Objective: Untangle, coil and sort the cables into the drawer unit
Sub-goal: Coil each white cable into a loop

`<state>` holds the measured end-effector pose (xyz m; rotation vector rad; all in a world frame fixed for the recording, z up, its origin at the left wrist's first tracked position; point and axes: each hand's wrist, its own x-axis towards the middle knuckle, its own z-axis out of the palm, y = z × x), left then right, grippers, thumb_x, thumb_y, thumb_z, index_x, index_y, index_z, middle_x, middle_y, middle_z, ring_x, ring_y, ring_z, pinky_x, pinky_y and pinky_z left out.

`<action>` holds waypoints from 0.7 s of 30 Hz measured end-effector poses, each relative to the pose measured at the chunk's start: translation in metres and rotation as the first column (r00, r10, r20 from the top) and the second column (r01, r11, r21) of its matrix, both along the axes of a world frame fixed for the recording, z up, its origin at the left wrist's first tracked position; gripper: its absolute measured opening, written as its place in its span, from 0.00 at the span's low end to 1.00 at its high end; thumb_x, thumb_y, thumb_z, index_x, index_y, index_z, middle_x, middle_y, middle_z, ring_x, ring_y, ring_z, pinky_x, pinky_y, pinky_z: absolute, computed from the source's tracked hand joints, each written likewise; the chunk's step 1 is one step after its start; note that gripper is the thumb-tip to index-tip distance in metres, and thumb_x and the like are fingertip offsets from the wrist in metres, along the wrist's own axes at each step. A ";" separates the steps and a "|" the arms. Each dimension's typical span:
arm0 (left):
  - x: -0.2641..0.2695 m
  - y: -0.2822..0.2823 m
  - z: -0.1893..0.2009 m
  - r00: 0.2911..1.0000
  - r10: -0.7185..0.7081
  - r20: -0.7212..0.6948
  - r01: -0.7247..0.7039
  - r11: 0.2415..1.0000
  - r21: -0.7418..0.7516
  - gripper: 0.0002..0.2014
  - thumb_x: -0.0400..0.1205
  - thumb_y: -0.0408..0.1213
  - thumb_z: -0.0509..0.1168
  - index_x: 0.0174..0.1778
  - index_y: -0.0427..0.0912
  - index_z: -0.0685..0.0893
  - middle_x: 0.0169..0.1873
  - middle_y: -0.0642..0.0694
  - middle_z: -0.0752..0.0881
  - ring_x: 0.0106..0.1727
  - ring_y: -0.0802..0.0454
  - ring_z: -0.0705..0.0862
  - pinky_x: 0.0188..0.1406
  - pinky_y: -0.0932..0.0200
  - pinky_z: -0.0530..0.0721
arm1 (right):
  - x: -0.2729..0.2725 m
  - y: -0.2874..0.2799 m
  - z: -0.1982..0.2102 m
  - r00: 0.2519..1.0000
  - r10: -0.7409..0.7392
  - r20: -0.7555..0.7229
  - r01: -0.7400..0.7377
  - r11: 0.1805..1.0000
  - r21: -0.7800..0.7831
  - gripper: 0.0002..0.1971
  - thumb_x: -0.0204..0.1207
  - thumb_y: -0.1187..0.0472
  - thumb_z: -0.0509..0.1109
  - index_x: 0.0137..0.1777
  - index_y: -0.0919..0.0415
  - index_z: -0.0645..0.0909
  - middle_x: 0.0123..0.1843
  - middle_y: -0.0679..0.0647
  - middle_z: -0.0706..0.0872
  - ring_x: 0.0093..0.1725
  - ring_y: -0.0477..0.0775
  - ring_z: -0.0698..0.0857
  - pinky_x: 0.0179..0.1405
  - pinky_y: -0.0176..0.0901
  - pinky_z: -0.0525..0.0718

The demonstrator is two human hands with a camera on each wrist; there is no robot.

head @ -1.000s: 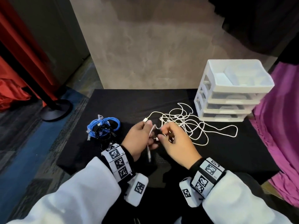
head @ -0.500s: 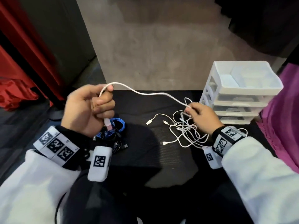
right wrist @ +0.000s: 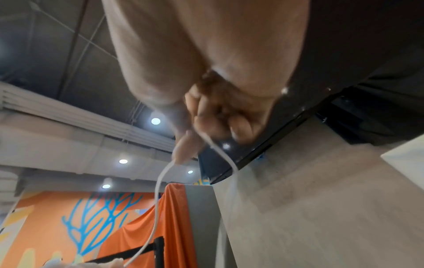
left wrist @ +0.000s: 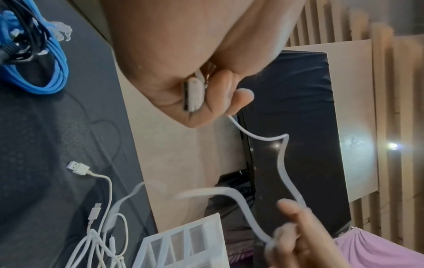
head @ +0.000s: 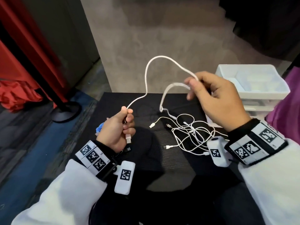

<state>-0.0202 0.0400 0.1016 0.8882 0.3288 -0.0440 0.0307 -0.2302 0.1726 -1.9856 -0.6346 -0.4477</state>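
A thick white cable [head: 146,75] arcs in the air between my hands. My left hand [head: 118,129] grips its USB end, and the plug [head: 128,139] sticks out below my curled fingers; the same plug [left wrist: 194,94] shows in the left wrist view. My right hand [head: 215,98] is raised near the drawer unit [head: 253,82] and pinches the cable [right wrist: 158,190] farther along. From there its tail drops to a tangle of thin white cables [head: 190,133] on the black table [head: 113,103]. A blue cable bundle [left wrist: 45,59] lies to the left, mostly hidden behind my left hand in the head view.
The white drawer unit stands at the table's back right, its top tray open upward. A loose USB plug [head: 152,125] lies left of the tangle. A black stand base [head: 66,111] sits on the floor at the left. Purple cloth [head: 290,95] hangs at the right edge.
My right hand has lifted off the tangle, pulling the thick white cable up into a loop. My left hand has come down and toward the middle, still gripping the USB end.
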 end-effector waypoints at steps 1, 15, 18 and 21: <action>-0.002 0.001 0.002 1.000 0.006 0.005 -0.006 1.000 -0.002 0.13 0.92 0.46 0.57 0.45 0.44 0.78 0.27 0.54 0.70 0.22 0.62 0.61 0.14 0.70 0.62 | -0.005 -0.003 -0.001 0.993 0.035 -0.111 -0.046 0.994 -0.095 0.12 0.90 0.50 0.67 0.50 0.53 0.89 0.36 0.49 0.91 0.35 0.46 0.85 0.41 0.44 0.82; -0.038 -0.043 0.048 0.910 -0.412 0.052 0.385 0.884 0.266 0.15 0.90 0.47 0.57 0.45 0.42 0.81 0.25 0.52 0.67 0.22 0.60 0.58 0.21 0.65 0.55 | -0.047 0.039 -0.057 0.872 0.232 -0.432 -0.281 0.958 -0.052 0.08 0.91 0.52 0.65 0.58 0.48 0.86 0.41 0.48 0.90 0.41 0.47 0.89 0.49 0.56 0.89; -0.042 -0.039 0.048 0.901 -0.432 0.042 0.429 0.900 0.071 0.09 0.88 0.41 0.57 0.49 0.42 0.80 0.30 0.53 0.68 0.26 0.59 0.59 0.27 0.63 0.56 | -0.045 0.040 -0.068 0.865 0.143 -0.480 -0.117 0.990 0.083 0.16 0.91 0.48 0.64 0.46 0.50 0.89 0.26 0.48 0.76 0.23 0.46 0.77 0.28 0.52 0.82; -0.043 -0.036 0.044 0.907 -0.412 0.092 0.420 0.902 -0.103 0.07 0.88 0.39 0.57 0.50 0.43 0.79 0.39 0.52 0.78 0.31 0.61 0.71 0.29 0.66 0.71 | -0.050 0.039 -0.085 0.894 0.077 -0.440 -0.115 0.992 -0.059 0.20 0.91 0.44 0.62 0.42 0.51 0.88 0.23 0.45 0.75 0.24 0.43 0.74 0.31 0.42 0.71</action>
